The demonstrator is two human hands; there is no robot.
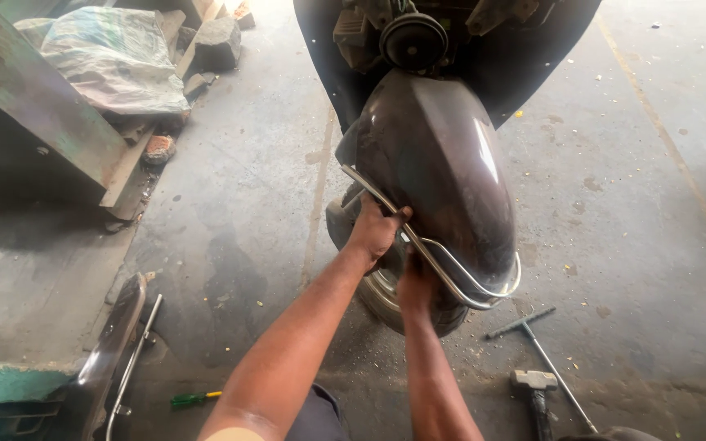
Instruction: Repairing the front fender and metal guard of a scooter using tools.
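Left hand: the left hand [376, 230] is clenched on the chrome guard bar [439, 265] where it runs up the side of the mudguard; fingers wrapped tight round the bar.
Right hand: the right hand [415, 286] sits lower, tucked under the mudguard beside the front wheel [377, 286]; its fingers are hidden, so I cannot tell if it is gripping or loose.
Mudguard: the dark brown front mudguard [439, 163] of a scooter covers the top of the wheel; the shiny bar loops round its tip, touching it.
Floor: grey concrete floor [239, 163], dusty and stained.
Tools: a T-handle wrench [545, 347] and a hammer [534, 384] lie on the floor, near the wheel; a green screwdriver [194, 399] lies well apart, to the left.
Other part: another dark panel with a chrome bar [112, 351] rests on the floor at the left.
Doing it well: I think it helps to keep the bar steady with the left hand; move the low hand slowly, by feel, since it is out of sight; keep the bar from scratching the paint.
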